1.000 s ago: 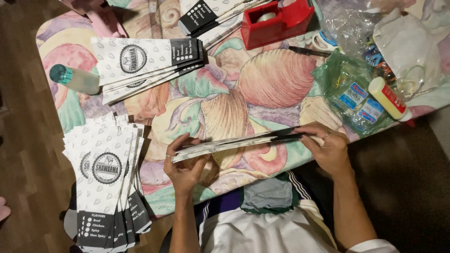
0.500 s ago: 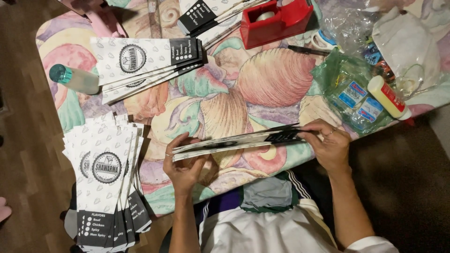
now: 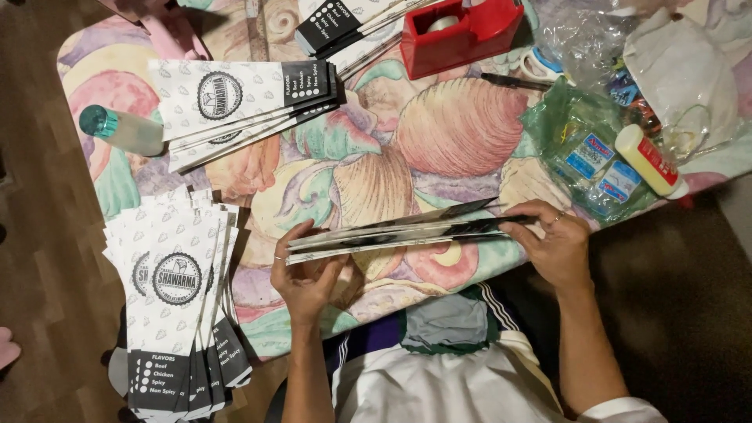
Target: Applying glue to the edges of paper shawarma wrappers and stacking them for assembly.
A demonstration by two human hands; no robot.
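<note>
I see a thin bundle of flat white-and-black printed paper sleeves [image 3: 399, 231], held edge-on and nearly level at the near edge of the desk, its dark ends pointing right.

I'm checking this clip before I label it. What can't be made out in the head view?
- Paper sleeves held between left hand and right hand: seen edge-on, so their count and faces are hidden.
- Fanned stack: its lower end is cut off by the bottom edge.
- Contents of the green plastic bag: blurred by the crumpled film.
- Tape dispenser: clipped by the top edge.
</note>
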